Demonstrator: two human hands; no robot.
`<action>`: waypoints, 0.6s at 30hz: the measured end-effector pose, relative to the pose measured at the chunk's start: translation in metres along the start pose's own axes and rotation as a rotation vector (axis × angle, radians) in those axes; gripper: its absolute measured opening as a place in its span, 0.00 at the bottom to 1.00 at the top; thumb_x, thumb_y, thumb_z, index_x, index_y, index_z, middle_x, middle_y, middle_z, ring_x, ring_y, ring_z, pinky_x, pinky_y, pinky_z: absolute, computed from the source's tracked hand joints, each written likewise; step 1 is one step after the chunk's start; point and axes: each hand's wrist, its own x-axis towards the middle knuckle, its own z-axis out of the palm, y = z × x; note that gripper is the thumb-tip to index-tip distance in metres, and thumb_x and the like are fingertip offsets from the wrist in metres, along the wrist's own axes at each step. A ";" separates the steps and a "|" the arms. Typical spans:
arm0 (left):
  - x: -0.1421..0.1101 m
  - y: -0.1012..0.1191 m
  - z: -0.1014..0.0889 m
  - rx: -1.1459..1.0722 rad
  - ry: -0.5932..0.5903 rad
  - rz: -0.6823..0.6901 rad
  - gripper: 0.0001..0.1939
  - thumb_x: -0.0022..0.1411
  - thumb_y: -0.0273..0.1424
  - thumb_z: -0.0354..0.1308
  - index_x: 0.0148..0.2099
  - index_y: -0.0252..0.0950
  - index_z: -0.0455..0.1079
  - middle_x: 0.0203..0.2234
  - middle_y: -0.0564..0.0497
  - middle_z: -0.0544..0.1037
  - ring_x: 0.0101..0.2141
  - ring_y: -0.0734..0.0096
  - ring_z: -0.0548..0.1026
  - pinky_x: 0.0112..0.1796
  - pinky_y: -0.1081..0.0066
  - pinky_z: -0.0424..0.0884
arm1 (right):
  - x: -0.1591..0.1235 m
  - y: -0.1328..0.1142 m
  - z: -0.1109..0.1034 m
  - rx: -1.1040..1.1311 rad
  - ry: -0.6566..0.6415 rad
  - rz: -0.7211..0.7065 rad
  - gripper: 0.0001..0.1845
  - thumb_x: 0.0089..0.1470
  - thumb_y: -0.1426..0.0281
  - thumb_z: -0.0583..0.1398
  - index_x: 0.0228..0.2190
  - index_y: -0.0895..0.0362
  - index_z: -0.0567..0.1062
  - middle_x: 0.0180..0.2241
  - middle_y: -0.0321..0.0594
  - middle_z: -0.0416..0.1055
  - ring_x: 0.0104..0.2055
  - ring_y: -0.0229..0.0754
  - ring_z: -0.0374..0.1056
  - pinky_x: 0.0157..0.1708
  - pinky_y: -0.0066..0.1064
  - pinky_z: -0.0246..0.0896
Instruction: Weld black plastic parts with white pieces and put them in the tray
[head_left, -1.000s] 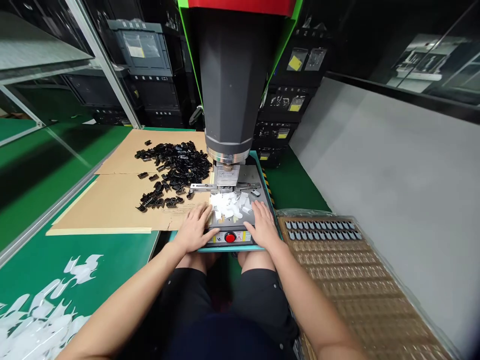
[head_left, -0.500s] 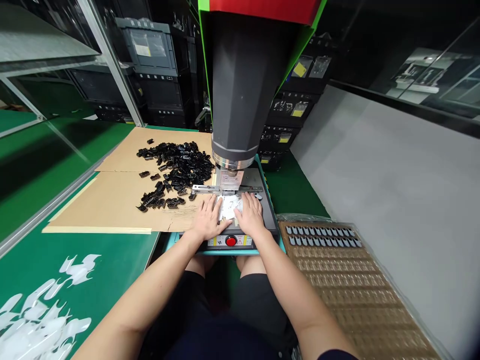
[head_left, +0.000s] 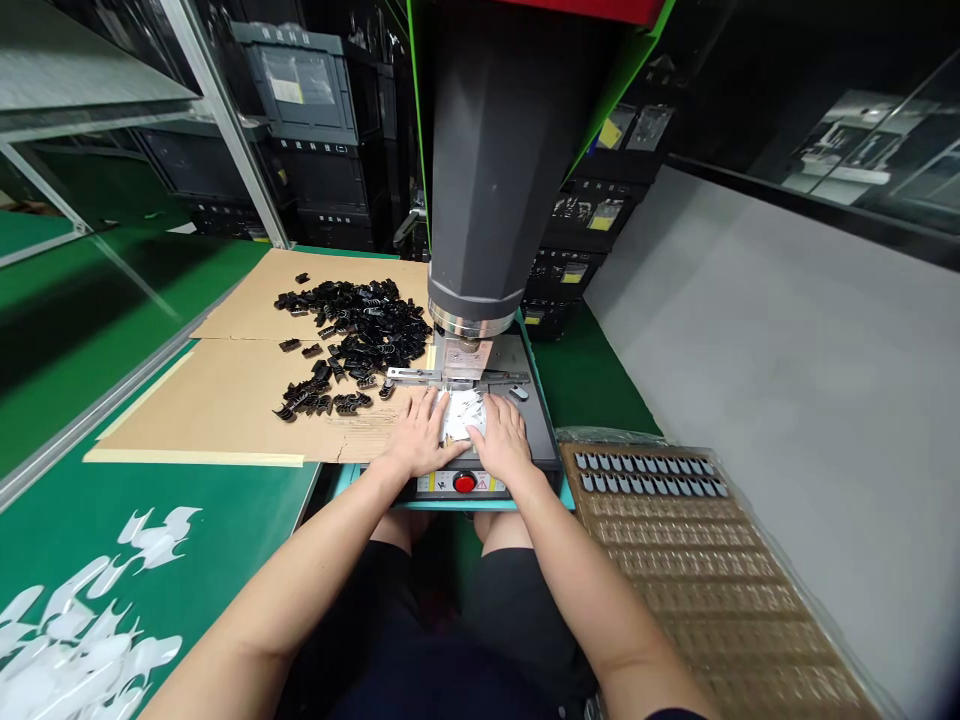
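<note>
My left hand [head_left: 417, 438] lies flat with fingers apart on the left side of the dark machine base [head_left: 534, 440]. A small bed of white scraps or film pieces [head_left: 461, 412] sits between my two hands, under the press head. On its right side rests my right hand [head_left: 501, 438], fingers stretched out and thumb near the white pieces. Both hands seem to touch the edges of these pieces. Behind them is a metal bar fixture [head_left: 405, 375] with a clear block. A small grey part [head_left: 518, 394] lies just beyond my right fingertips.
A red button [head_left: 464, 482] faces me below my hands. Black clip-like parts [head_left: 375, 320] are heaped on cardboard [head_left: 187, 400] at left. White cut pieces [head_left: 67, 650] lie on the green table. A tray [head_left: 675, 550] holding rows of grey parts stands at right. The machine column [head_left: 487, 180] rises ahead.
Both hands stay in nearly the same place beside the white pieces. The small grey part shows more clearly past my right fingers, and the view has shifted slightly.
</note>
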 end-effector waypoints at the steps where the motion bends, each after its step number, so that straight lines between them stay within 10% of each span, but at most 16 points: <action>1: 0.001 0.000 0.000 -0.004 -0.002 -0.002 0.55 0.65 0.66 0.52 0.79 0.36 0.48 0.77 0.33 0.51 0.76 0.37 0.47 0.72 0.39 0.46 | 0.003 -0.001 0.002 0.010 -0.001 0.013 0.40 0.69 0.57 0.57 0.74 0.58 0.54 0.72 0.58 0.56 0.75 0.64 0.48 0.72 0.59 0.47; 10: 0.001 0.002 0.000 -0.045 -0.036 0.013 0.51 0.68 0.58 0.56 0.79 0.31 0.48 0.77 0.31 0.48 0.76 0.39 0.45 0.73 0.41 0.46 | 0.026 -0.018 0.016 0.067 -0.022 0.039 0.43 0.69 0.58 0.56 0.75 0.62 0.50 0.76 0.59 0.46 0.79 0.61 0.42 0.75 0.55 0.41; 18: 0.030 -0.011 -0.025 -0.171 0.204 0.030 0.38 0.70 0.52 0.58 0.72 0.35 0.61 0.70 0.35 0.64 0.71 0.45 0.60 0.70 0.47 0.59 | 0.053 0.001 -0.008 0.147 0.146 0.044 0.30 0.67 0.61 0.60 0.66 0.58 0.68 0.66 0.52 0.68 0.72 0.59 0.56 0.71 0.52 0.51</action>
